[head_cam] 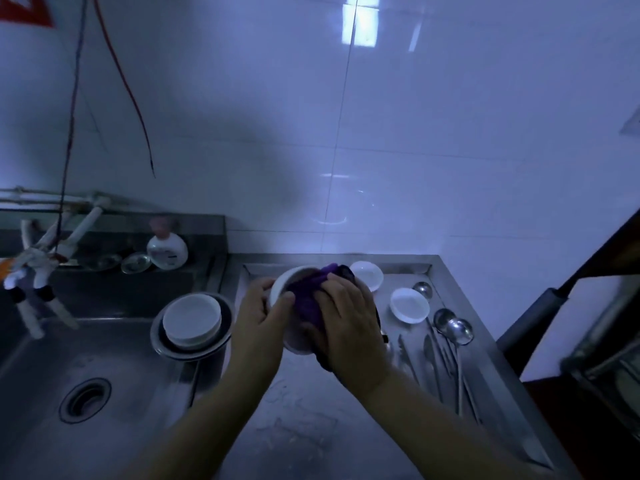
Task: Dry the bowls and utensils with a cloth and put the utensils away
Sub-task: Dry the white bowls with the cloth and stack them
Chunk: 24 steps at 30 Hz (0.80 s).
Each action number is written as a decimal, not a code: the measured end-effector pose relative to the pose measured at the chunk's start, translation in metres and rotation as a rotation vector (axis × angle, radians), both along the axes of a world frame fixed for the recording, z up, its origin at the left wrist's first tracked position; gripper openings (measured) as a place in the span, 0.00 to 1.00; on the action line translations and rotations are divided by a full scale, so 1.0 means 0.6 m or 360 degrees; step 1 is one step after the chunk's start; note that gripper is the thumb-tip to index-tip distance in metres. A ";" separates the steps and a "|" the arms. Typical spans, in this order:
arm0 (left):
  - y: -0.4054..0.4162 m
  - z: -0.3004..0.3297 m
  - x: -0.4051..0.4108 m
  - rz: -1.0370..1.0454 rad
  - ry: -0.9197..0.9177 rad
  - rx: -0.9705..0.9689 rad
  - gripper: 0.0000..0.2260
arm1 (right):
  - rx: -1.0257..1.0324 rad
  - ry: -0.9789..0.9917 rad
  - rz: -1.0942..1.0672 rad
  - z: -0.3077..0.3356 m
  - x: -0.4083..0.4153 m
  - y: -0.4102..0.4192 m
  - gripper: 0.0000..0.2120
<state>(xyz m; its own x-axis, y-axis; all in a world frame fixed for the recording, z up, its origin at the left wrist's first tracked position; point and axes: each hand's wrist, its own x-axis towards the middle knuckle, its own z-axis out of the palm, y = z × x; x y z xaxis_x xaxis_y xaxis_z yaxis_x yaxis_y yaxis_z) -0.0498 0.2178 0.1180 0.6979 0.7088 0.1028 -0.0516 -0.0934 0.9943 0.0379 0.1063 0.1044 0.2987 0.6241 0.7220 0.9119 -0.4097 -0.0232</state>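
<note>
White ceramic bowl (pixel 284 289) looks rigid, prob wet so slippery, and breakable if dropped; best held at the rim w/ thumb over the edge. It's held tilted above the steel surface (pixel 304 417). Left hand (pixel 258 317) grip clenched on the rim; right hand (pixel 349 323) grip clenched on the purple cloth (pixel 308 292), soft, bunched, pressed into the bowl. Utensils (pixel 446 344) lie to the right, well apart from both hands.
</note>
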 end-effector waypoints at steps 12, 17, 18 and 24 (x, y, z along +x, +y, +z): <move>-0.037 0.020 0.035 0.0124 0.0062 0.0063 0.05 | -0.0197 0.0278 0.0241 -0.011 -0.011 -0.063 0.26; -0.065 0.047 0.061 0.0112 0.0007 0.0109 0.05 | 0.0023 0.0448 0.0437 0.005 -0.015 -0.064 0.25; -0.068 0.053 0.063 0.0104 0.0004 0.0129 0.05 | -0.0010 0.0429 0.0485 0.010 -0.006 -0.071 0.25; -0.074 0.090 0.068 -0.0180 0.0166 0.0289 0.11 | -0.0414 -0.0323 0.0775 0.045 0.102 -0.132 0.13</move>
